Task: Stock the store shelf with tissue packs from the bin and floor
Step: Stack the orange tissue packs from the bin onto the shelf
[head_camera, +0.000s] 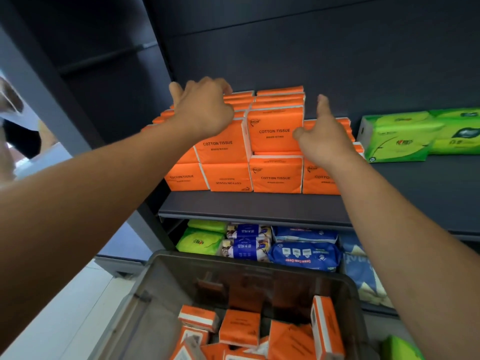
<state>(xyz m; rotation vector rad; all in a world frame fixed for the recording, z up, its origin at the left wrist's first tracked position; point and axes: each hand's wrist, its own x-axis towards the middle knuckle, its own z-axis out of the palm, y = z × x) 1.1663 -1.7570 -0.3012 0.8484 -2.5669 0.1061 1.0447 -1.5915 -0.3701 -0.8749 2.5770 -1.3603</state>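
On the shelf [254, 206], toward 12 o'clock: orange tissue packs [276, 175], with 4 fronts in the bottom row and 2 full fronts in the tier above. More rows behind, too overlapped to count. At 2 o'clock on the same shelf, 2 green packs [397, 139], the farther one cut off by the frame edge. Beneath the shelf: 2 green bundles [200, 241], 2 purple-and-white bundles [249, 248], 2 blue bundles [304, 255], plus 1 pale blue pack [361, 268] partly hidden by the right forearm. In the grey bin [161, 281] at 6 o'clock, at least 6 loose orange packs [240, 328], cut off by the bottom edge.

Left hand [205, 110] at 11 o'clock, back to the camera, fingers curled over the top of the upper-left pack [220, 146], fingertips hidden. Right hand [324, 139] at 1 o'clock, spread, with the thumb touching the front of the upper-right pack [275, 131] and the index finger straight up. Other fingers hidden.

Leaves dark shelf surface showing between the orange stack and the green packs, and along the front lip.
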